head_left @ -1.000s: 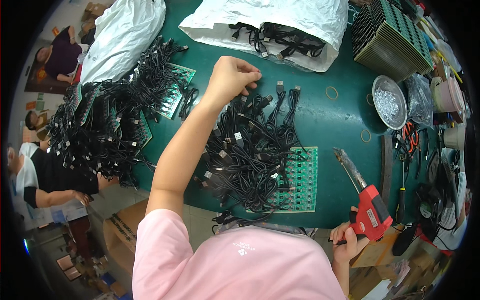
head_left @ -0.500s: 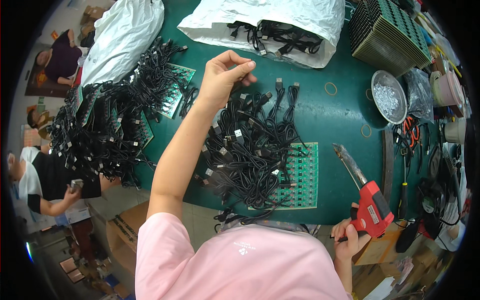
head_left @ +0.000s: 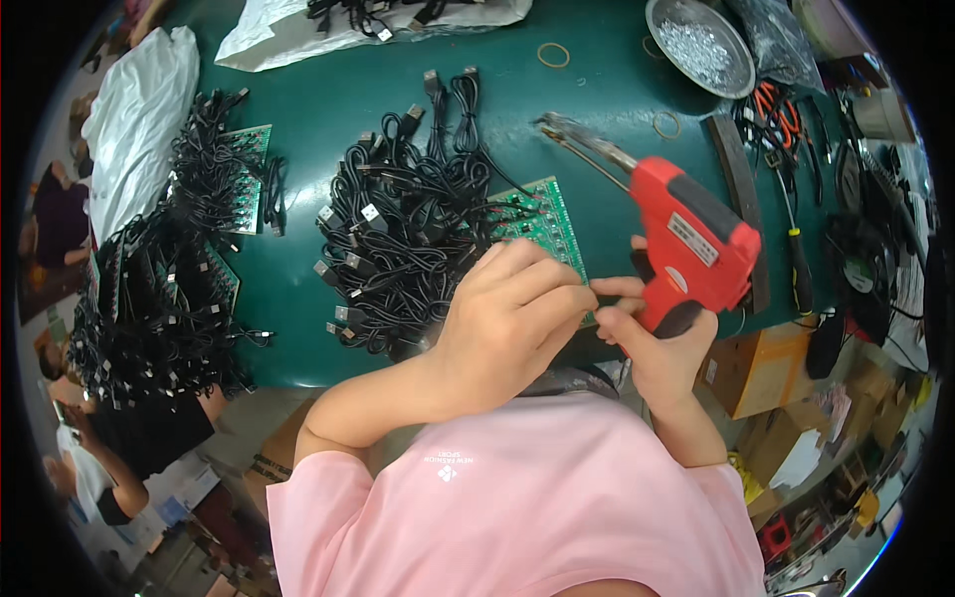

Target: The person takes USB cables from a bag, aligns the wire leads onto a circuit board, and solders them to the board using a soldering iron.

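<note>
My right hand (head_left: 671, 353) is wrapped round the grip of a red soldering gun (head_left: 686, 234) with a dark panel on its body. Its thin metal tip points up and left over the table. In front of my chest, my left hand (head_left: 517, 323) is closed in a pinch, its fingertips meeting those of my right hand. Whatever the pinch holds is too small to make out. Partly hidden behind my left hand lies a green circuit board panel (head_left: 547, 224). Black USB cables (head_left: 398, 234), bundled and heaped, spread from the panel's left side.
More cables (head_left: 149, 308) on board panels are piled at the left, by a white sack (head_left: 149, 129). Another white bag (head_left: 264, 35) holds cables at the back. A metal bowl (head_left: 701, 50) of small shiny pieces, a dark bar (head_left: 736, 189) and a screwdriver (head_left: 796, 259) are right.
My left hand has come down and right from above the cables to my right hand. The soldering gun has risen and tilted left. My view has shifted, too.
</note>
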Motion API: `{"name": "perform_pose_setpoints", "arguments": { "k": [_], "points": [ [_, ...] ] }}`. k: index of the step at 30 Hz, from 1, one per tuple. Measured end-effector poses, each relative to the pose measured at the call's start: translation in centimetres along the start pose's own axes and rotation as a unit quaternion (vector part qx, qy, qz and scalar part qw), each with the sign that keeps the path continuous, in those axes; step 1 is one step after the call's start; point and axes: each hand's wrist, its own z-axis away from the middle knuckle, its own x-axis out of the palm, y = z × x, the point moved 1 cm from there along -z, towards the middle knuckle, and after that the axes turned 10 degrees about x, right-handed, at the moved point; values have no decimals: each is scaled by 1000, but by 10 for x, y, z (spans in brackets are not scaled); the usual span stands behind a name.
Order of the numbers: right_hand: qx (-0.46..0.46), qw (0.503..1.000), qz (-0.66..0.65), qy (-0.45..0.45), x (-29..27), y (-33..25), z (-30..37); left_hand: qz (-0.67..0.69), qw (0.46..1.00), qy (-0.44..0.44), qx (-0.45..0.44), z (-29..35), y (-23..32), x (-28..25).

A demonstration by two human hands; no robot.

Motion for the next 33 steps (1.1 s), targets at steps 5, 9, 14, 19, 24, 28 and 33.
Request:
{"name": "perform_pose_setpoints", "arguments": {
  "k": [5, 9, 14, 19, 24, 28, 33],
  "points": [
    [25, 999, -11, -41, -6, 4, 2, 70, 994, 9, -80, 6, 5, 6],
    [39, 999, -8, -31, -7, 5, 5, 142, 975, -25, -171, 4, 9, 0],
    [23, 999, 27, -19, -7, 7, 6, 199, 956, -30, -215, 8, 6, 2],
    [12, 998, 64, -26, -8, 7, 7, 287, 902, -86, -310, 5, 3, -5],
    [-43, 998, -11, 36, 5, 7, 3, -81, 989, -51, -112, -1, -2, 9],
    [-29, 999, -11, 14, -20, 9, 12, -267, 950, 15, -163, -1, -21, 22],
    [-41, 998, -46, -2, -50, 19, 25, -292, 938, 39, -183, 2, -30, 38]
  ]
}}
